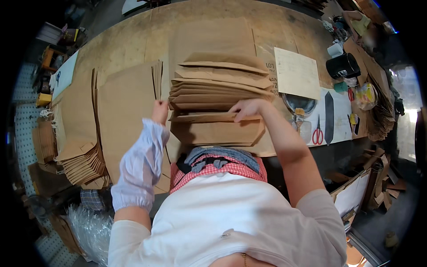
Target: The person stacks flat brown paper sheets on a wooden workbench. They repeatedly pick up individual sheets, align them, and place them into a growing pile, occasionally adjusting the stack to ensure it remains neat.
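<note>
In front of me lies an overlapping row of brown paper bags point(218, 91), their folded ends facing me. My right hand point(250, 108) is at the near part of this row, thumb and fingers closed on the edge of one paper bag point(202, 117). Closer to my body lies another folded bag end point(218, 132). To the left, my left hand point(160, 112) is closed around the lower end of a thin bundle of narrow brown paper strips point(157, 80). The strips fan slightly apart at the top, pointing away from me.
Large brown paper sheets point(126, 107) and stacked bags point(82, 162) cover the table's left. At right are a pale card point(297, 72), a round dish, a brush point(299, 113), red-handled scissors point(317, 135) and a black cylinder point(342, 66). Another person point(360, 24) is at the far right.
</note>
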{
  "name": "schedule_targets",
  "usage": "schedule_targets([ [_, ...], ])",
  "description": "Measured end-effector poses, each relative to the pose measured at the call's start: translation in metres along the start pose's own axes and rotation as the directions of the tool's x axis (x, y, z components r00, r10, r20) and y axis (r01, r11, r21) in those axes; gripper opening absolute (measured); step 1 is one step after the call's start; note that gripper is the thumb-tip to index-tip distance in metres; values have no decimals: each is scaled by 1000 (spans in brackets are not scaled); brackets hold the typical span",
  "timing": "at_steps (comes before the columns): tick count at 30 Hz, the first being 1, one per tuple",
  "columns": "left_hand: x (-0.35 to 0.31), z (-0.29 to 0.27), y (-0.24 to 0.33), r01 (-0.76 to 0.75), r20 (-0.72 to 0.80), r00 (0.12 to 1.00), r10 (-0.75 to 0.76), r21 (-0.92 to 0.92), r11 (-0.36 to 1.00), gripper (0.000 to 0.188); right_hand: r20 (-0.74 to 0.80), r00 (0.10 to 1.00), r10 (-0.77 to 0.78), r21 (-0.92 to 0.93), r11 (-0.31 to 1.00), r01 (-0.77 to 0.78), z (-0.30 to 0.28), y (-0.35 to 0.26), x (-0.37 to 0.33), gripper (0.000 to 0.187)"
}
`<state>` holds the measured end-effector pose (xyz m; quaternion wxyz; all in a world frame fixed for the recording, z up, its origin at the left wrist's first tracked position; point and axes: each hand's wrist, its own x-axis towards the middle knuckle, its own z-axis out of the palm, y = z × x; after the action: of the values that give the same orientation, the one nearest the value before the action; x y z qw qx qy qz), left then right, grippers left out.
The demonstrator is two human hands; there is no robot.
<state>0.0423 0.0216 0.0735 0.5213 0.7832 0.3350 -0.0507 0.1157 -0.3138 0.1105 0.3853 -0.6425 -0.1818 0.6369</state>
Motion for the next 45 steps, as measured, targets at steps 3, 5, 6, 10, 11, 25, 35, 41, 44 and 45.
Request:
schedule_targets([
  [3, -51, -6, 3, 254, 235, 950, -204, -206, 945, 25, -103, 994, -39, -329, 944, 3, -17, -3, 6, 33],
  [5, -60, -7, -18, 521, 460, 827, -323, -413, 747, 23, -148, 980, 133, -496, 847, -190, -4, 0, 8, 32],
  [6, -57, -5, -32, 509, 445, 833, -329, -382, 771, 21, -184, 960, 211, -569, 773, -279, 3, 3, 9, 32],
  [10, -38, 7, -81, 363, 342, 900, -271, -243, 899, 13, -90, 992, 90, -798, 589, -126, 6, 72, -30, 26],
  [11, -33, 10, -85, 257, 251, 945, -209, -177, 950, 14, -95, 965, 245, -812, 542, -217, 6, 87, -34, 25],
  [25, 12, 12, 65, 485, 406, 869, -282, -585, 650, 21, -408, 825, -391, -816, 562, -137, 79, 31, 12, 60],
  [35, -69, -1, -20, 501, 452, 832, -322, -362, 786, 19, -170, 985, 11, -795, 589, -144, -1, 26, 12, 43],
  [41, -57, 9, -31, 431, 248, 898, -363, -325, 842, 10, -539, 833, 125, -624, 604, -495, 29, 89, -45, 44],
  [44, -33, 10, -4, 475, 294, 878, -377, -441, 762, 17, -551, 818, 163, -565, 649, -510, 54, 57, -76, 41],
  [45, -19, 10, 1, 471, 338, 877, -341, -473, 744, 19, -539, 835, 109, -555, 700, -449, 62, 51, -82, 40],
])
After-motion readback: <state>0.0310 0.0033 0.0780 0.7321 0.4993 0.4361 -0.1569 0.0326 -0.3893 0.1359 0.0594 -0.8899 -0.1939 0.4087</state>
